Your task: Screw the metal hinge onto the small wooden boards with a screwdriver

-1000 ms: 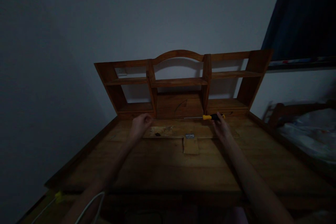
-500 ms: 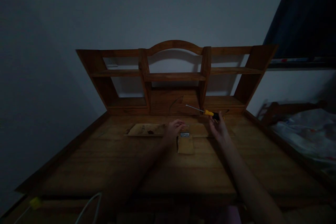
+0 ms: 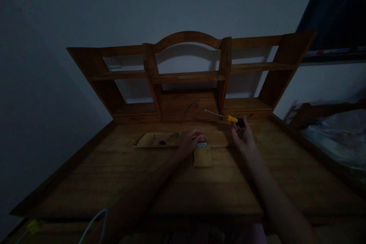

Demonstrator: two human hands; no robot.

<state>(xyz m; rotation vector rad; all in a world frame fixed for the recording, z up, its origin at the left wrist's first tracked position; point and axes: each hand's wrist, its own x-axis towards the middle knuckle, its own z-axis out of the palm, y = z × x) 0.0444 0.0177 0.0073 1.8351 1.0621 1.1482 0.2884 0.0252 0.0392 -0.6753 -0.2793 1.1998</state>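
My right hand (image 3: pixel 243 135) holds a screwdriver (image 3: pixel 232 118) by its black and yellow handle, above the desk. Its thin metal shaft points left and slightly up, apart from the wood. My left hand (image 3: pixel 190 141) rests at a long wooden strip (image 3: pixel 156 139), its fingers pinched on a thin, shiny, screw-like piece (image 3: pixel 205 137), too small to make out well. Just beside those fingertips is a metal hinge (image 3: pixel 201 145). It sits where the strip meets a small wooden block (image 3: pixel 203 157). The fingers partly hide the hinge's far side.
A wooden shelf unit (image 3: pixel 188 77) stands at the back of the desk (image 3: pixel 120 183), against the wall. Plastic-wrapped things (image 3: pixel 340 133) lie beyond the right edge. At the front left are a white cable (image 3: pixel 93 221) and a yellow object (image 3: pixel 33 227).
The view has shifted and the shelf looks nearer. My right hand with the screwdriver has moved slightly right. The left fingers remain pinched beside the hinge.
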